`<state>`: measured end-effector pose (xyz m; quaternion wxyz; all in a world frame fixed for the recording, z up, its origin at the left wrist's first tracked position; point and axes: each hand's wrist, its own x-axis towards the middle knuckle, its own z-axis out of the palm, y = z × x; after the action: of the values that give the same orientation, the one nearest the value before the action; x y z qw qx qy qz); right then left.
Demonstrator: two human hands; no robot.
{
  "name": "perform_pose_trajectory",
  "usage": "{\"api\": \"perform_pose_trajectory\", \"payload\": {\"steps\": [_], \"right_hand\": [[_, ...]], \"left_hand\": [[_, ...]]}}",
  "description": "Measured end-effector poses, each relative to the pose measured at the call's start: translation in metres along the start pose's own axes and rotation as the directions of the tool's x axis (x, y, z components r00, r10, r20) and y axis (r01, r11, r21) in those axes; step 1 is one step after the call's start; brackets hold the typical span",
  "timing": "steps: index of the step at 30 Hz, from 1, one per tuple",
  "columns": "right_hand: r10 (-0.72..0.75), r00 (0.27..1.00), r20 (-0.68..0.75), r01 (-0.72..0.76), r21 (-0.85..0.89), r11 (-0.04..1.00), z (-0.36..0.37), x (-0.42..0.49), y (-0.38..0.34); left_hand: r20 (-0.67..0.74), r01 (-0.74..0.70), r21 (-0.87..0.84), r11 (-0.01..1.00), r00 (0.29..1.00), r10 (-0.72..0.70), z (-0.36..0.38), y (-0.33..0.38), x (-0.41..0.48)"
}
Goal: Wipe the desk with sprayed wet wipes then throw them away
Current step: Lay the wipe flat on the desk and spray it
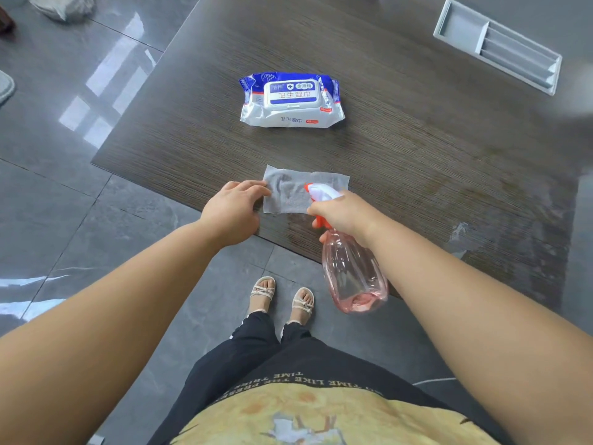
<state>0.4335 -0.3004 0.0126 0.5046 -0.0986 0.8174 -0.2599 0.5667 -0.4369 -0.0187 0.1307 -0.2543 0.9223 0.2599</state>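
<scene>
A white wet wipe (293, 192) lies spread flat near the front edge of the dark wood desk (417, 130). My left hand (232, 208) rests at the wipe's left edge, fingertips on its corner. My right hand (345, 213) grips the neck and trigger of a pink see-through spray bottle (351, 271), whose white and orange nozzle points down at the wipe. The bottle's body hangs back towards me, off the desk edge. A blue and white wet wipe pack (290, 99) lies farther back on the desk, lid closed.
A grey cable tray (497, 43) is set into the desk at the far right. Wet streaks show on the desk's right part (500, 220). Grey glossy floor tiles (80, 187) lie left of and below the desk. My sandalled feet stand close to the desk edge.
</scene>
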Motion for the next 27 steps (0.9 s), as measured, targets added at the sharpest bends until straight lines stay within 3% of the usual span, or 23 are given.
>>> {"api": "perform_pose_trajectory", "payload": {"steps": [6,10,23,27], "right_hand": [[-0.009,0.995,0.104,0.017,-0.078,0.997,0.016,-0.015,0.004],[0.0,0.995,0.102,0.016,-0.15,0.989,0.024,-0.016,0.002],[-0.02,0.999,0.03,0.021,-0.032,0.999,-0.025,-0.017,0.017],[-0.004,0.998,0.058,0.005,-0.012,1.0,-0.038,-0.021,0.018]], "left_hand": [[-0.015,-0.018,0.021,1.0,1.0,0.019,0.0,0.001,-0.003],[-0.019,-0.01,0.0,1.0,1.0,0.01,0.001,0.001,-0.004],[0.058,0.076,-0.123,0.99,0.996,-0.07,-0.017,0.006,0.004],[0.074,0.162,-0.071,0.984,0.985,-0.157,-0.029,0.015,0.019]]}}
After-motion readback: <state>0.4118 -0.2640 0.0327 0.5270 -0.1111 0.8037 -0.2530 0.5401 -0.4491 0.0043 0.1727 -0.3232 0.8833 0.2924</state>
